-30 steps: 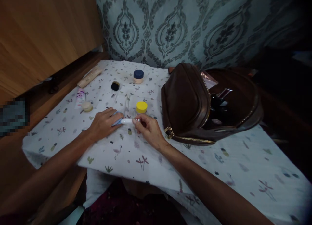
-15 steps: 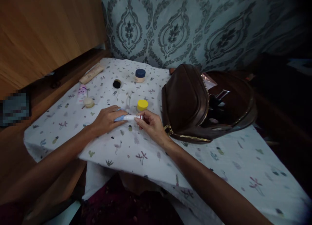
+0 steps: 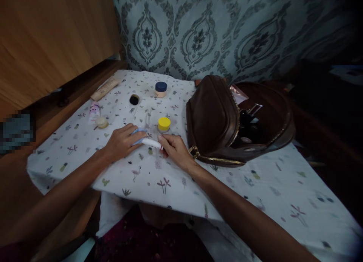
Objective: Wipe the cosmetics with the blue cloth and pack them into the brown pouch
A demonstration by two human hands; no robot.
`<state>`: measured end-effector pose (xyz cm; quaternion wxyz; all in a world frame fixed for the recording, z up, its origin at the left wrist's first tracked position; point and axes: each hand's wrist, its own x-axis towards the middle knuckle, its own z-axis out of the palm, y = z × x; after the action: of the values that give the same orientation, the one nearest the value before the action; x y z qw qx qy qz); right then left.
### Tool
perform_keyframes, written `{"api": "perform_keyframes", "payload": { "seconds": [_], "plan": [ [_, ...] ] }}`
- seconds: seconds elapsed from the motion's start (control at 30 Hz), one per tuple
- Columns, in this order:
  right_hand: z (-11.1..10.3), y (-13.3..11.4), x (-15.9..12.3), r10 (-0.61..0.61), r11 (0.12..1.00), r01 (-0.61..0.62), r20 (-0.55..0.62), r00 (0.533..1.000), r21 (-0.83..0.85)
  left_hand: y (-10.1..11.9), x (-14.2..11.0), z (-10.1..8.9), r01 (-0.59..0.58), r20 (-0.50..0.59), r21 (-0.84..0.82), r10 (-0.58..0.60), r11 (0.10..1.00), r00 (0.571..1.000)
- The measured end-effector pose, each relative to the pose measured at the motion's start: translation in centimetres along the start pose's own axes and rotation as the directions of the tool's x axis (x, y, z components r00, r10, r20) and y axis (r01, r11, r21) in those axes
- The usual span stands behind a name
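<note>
My left hand (image 3: 121, 141) is closed round a light blue cloth or wipe (image 3: 138, 134), which is pressed against one end of a slim white tube (image 3: 151, 142). The thumb and fingers of my right hand (image 3: 176, 150) pinch the tube's other end, where a red band shows. The tube slants slightly down to the right and is a little blurred; what kind of tube it is I cannot make out. Just beyond my right fingertips stands a small jar with a yellow lid (image 3: 164, 124).
To the right lies an open brown leather backpack (image 3: 212, 114) with items inside. Farther back are a blue-lidded jar (image 3: 160, 89) and a black round item (image 3: 134, 99). A beige tube (image 3: 104, 89), a pink-white tube (image 3: 94, 111) and a small cream-coloured pot (image 3: 101, 122) lie left on the patterned cloth (image 3: 170, 179).
The white tube has tilted, its right end dropping with my right hand. My left hand keeps the blue cloth on it. The whole view has shifted slightly.
</note>
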<state>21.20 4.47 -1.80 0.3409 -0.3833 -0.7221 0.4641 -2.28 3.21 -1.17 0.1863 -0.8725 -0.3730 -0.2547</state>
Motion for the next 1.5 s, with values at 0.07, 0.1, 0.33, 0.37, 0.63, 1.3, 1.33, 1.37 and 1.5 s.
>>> {"api": "perform_keyframes", "payload": {
  "seconds": [0.07,0.1,0.33,0.37,0.63,1.3,1.33,1.37,1.5],
  "plan": [
    [0.0,-0.1,0.1,0.024,0.997,-0.026,0.033,0.999,0.073,-0.1,0.0,-0.1,-0.022,-0.035,0.016,0.023,1.000,0.999],
    [0.0,-0.2,0.2,0.030,0.994,-0.035,0.052,0.998,0.107,-0.2,0.0,-0.1,-0.023,-0.046,0.021,0.024,1.000,0.999],
    [0.4,-0.3,0.0,0.077,0.944,-0.174,0.325,0.943,0.281,0.8,0.1,0.0,0.314,0.032,-0.217,-0.315,0.924,0.949],
    [0.4,-0.2,-0.1,0.078,0.938,-0.182,0.334,0.939,0.295,1.2,0.3,-0.1,0.387,0.061,-0.289,-0.387,0.875,0.920],
    [0.7,0.0,-0.2,0.016,0.958,-0.084,0.242,0.970,0.273,4.9,3.0,-1.0,0.579,0.439,-0.814,-0.693,-0.038,0.572],
    [1.9,0.6,0.1,0.033,0.866,0.012,-0.082,0.996,0.500,6.5,5.0,1.2,0.564,0.334,-0.804,-0.639,0.190,0.692],
    [1.8,0.5,0.0,0.019,0.871,0.040,-0.115,0.993,0.490,6.5,4.9,1.1,0.551,0.294,-0.792,-0.627,0.263,0.722],
    [1.8,0.3,0.0,0.008,0.871,0.061,-0.139,0.990,0.488,6.4,4.8,0.9,0.546,0.262,-0.776,-0.626,0.316,0.734],
    [1.1,-0.6,-0.3,-0.004,0.824,0.094,-0.161,0.987,0.559,6.0,4.6,0.5,0.610,0.294,-0.699,-0.626,0.374,0.722]
  ]
}}
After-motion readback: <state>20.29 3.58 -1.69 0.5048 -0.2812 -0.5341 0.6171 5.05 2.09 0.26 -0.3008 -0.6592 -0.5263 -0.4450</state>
